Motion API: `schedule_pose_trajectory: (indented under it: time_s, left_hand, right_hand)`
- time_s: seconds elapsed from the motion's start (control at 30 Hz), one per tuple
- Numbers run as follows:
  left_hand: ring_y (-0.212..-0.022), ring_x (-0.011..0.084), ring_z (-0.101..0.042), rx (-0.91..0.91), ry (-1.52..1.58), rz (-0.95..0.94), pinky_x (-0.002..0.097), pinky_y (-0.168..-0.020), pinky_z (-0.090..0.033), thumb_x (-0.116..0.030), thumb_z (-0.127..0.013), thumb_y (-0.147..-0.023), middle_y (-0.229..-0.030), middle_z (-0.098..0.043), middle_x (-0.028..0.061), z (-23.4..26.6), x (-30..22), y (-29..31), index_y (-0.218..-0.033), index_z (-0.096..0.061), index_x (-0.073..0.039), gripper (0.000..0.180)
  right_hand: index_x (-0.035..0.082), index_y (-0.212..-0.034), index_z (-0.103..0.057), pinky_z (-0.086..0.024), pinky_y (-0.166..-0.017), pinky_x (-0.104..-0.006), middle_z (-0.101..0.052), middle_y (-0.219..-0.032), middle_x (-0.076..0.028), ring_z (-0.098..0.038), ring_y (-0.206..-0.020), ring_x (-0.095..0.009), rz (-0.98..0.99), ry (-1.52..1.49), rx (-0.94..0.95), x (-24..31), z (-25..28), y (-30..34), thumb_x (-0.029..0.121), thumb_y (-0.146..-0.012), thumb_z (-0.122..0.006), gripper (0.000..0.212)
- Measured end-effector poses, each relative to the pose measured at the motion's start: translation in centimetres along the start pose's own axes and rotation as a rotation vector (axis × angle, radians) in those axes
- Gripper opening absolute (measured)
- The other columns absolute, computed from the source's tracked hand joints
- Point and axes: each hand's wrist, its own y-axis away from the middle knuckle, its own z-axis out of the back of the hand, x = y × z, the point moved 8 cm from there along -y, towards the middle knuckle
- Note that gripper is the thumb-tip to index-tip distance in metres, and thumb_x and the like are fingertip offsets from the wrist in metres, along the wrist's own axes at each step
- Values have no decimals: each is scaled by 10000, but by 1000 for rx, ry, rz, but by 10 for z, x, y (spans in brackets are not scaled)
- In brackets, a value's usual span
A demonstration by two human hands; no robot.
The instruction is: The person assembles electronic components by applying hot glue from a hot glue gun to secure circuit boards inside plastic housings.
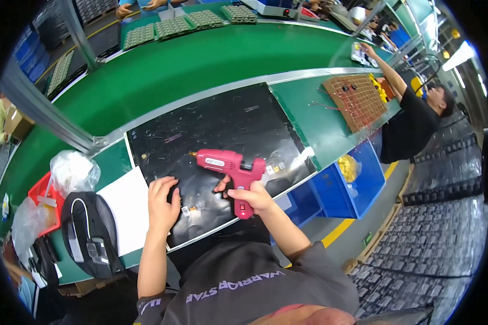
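Observation:
A pink-red hot glue gun [232, 162] is gripped by its handle in my right hand [254, 196], with the fingers wrapped round near the trigger. Its brass nozzle points left over the black work mat [217, 120]. My left hand [164, 201] rests at the mat's left front part, holding nothing visible, thumb apart from the fingers. Small pale scraps [188, 210] lie on the mat between my hands, and a few more pale bits [276, 168] lie right of the gun.
Beyond the mat runs a green conveyor belt [200, 59] with a metal edge. To the left are a white sheet [126, 203], a black backpack [89, 233] and a red bin [43, 203]. A gridded tray of wires [355, 103], blue bins [358, 184] and a co-worker [417, 122] are at right.

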Motion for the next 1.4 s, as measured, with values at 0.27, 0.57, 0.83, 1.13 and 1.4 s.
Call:
schedule_pose_trajectory:
  time_s: [0.27, 0.57, 0.83, 1.13, 1.4]
  left_hand:
    - [-980, 327, -592, 10, 27, 11, 368, -880, -463, 35, -620, -759, -1016, -630, 154, -1, -1, -4, -928, -631, 22, 170]
    - [-969, 317, -595, -37, 84, 68, 369, -861, -470, 30, -622, -762, -1006, -632, 145, 7, 7, 5, -936, -635, 12, 175]
    - [-946, 309, -575, -43, 166, 48, 369, -837, -467, -6, -642, -759, -997, -620, 116, 0, 15, 0, -952, -637, -13, 194]
    - [-949, 302, -569, -24, 162, 91, 367, -832, -464, -12, -641, -766, -1006, -614, 105, 3, 18, 3, -959, -629, -12, 193]
    - [-950, 304, -571, 0, 161, 93, 369, -834, -464, -13, -639, -766, -1012, -610, 112, -1, 19, 1, -962, -626, -9, 197]
  right_hand:
    - [34, -1078, -548, -466, -815, -281, -621, -1014, -80, -593, -983, -155, 32, 57, 14, 22, -4, -21, -3, -782, -632, 310]
    - [24, -1063, -570, -501, -757, -291, -652, -974, -98, -622, -878, -156, -16, 109, 58, 34, -11, -66, 27, -783, -636, 288]
    - [42, -1117, -535, -531, -866, -351, -621, -1049, -123, -580, -1107, -305, -93, -170, 45, 15, 15, -91, 37, -821, -602, 304]
    - [45, -1098, -545, -502, -901, -361, -633, -1045, -123, -588, -1099, -294, -148, -197, 53, 4, 10, -93, 42, -803, -607, 302]
    - [23, -1115, -525, -508, -923, -390, -626, -1060, -145, -572, -1125, -330, -190, -171, 62, 0, 10, -93, 10, -791, -595, 332]
